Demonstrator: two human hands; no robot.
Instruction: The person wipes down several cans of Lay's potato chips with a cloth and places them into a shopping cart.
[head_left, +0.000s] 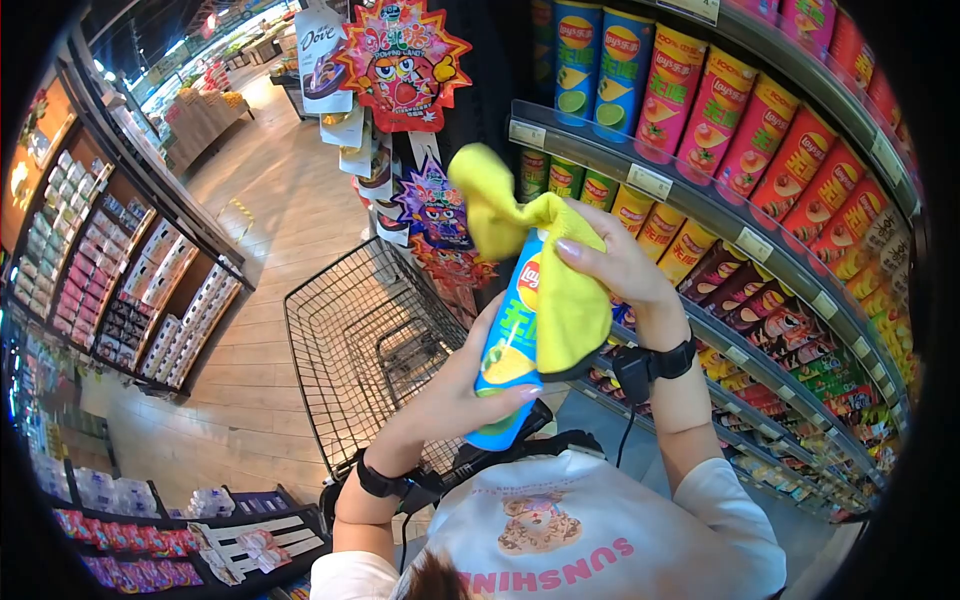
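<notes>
Off to the left, shelves point(85, 270) packed with small boxes and packets stand beyond a stretch of wooden floor point(265, 405). Next comes a black wire shopping cart point(335, 340), in front of the person and a bit to the left, and above it hang candy packets point(408, 65), one of them Dove. Then I see the left fingers point(500, 405), closed round the lower part of a blue Lay's can point(510, 345): the thumb lies across the front near the base, while the other fingers are mostly hidden behind it. The can leans, its upper end towards the right and its base just poking out below the thumb. A yellow cloth point(575, 300) covers the can's upper end and drapes down its right side, one loose end flopping out to the left, a little blurred. The right fingers point(590, 262) are closed on that cloth beside the can's upper end, thumb pressed on top; how far the rest wrap behind it I cannot tell. A black band point(672, 360) sits round the right wrist. Furthest right, curving shelves point(735, 207) hold rows of Lay's cans, with colourful snack packets lower down.
</notes>
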